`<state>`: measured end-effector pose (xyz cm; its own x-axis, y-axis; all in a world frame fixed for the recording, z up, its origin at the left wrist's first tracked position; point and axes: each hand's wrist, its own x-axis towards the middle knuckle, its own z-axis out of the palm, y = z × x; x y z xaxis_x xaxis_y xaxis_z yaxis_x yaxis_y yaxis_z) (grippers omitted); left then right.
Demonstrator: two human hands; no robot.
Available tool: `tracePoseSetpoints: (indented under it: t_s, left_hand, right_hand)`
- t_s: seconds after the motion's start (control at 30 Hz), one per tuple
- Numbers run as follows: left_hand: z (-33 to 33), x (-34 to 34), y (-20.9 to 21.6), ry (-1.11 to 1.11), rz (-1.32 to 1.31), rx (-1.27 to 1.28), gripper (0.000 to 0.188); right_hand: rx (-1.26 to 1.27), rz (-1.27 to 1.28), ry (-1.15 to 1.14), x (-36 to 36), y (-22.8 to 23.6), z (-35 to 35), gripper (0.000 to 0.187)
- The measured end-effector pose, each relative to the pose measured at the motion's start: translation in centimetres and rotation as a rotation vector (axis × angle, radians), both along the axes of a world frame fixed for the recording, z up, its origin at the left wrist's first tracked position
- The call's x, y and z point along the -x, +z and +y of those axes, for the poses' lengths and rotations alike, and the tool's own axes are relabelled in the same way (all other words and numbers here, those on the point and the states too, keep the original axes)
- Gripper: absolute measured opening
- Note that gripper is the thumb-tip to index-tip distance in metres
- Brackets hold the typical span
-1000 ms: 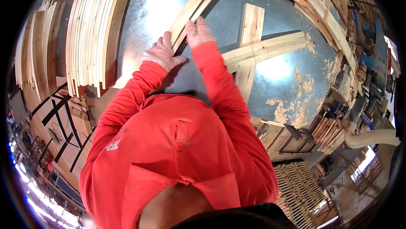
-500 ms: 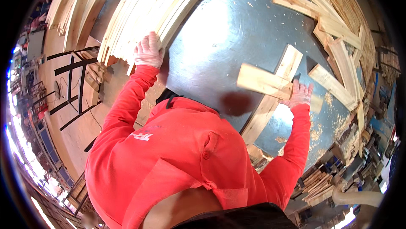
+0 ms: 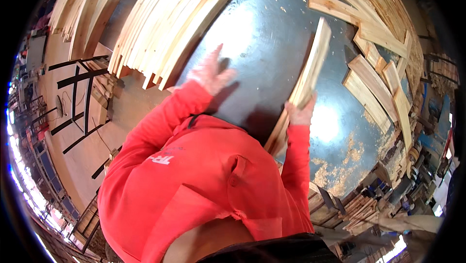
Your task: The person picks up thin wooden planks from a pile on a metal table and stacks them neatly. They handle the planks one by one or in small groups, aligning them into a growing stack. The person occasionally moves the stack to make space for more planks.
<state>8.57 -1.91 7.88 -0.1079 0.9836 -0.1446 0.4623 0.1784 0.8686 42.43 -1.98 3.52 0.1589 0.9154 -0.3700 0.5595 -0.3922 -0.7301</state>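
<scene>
A long pale wooden board (image 3: 314,61) stands slanted on the metal table, seemingly lifted onto its edge. My right hand (image 3: 301,111) grips it near its lower part, thumb and fingers around the sides. Over bare metal, my left hand (image 3: 211,74) is open, fingers apart and a little blurred, holding nothing. Just left of that hand lies a stack of long boards (image 3: 179,25) set side by side. To the right of my right hand, a short board (image 3: 373,85) rests beside another short piece (image 3: 366,100).
Loose wooden offcuts (image 3: 374,30) lie jumbled along the table's right side. Sawdust and shavings (image 3: 347,161) are scattered at the lower right. More long boards (image 3: 92,15) stand at the far left, above a black metal frame (image 3: 80,98).
My left hand has left the board stack and moved right. My right hand has let go of a short board, now among the pieces at right, and has taken hold of the long board, which has turned.
</scene>
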Motion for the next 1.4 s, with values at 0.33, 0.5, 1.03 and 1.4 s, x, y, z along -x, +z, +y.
tracePoseSetpoints:
  t_s: [0.33, 0.5, 1.03, 1.4]
  left_hand:
    - [5.9, -6.2, -2.8, -0.156, -0.700, 0.685, 0.067]
    - [6.5, -1.5, 0.3, -0.129, 0.188, 0.558, 0.057]
    - [1.2, 8.9, 1.8, 0.038, 1.006, -0.070, 0.087]
    - [-1.8, 10.0, 0.2, 0.194, 0.963, 0.109, 0.110]
  right_hand:
    - [0.276, 1.260, -0.355, 8.6, 2.0, 11.5, 0.047]
    - [0.306, 1.075, -0.348, 10.7, -3.9, 12.1, 0.049]
    - [0.071, 0.053, 0.801, 28.6, 0.8, 14.9, 0.063]
    - [-0.419, -0.539, 0.527, 30.4, 3.8, 42.4, 0.057]
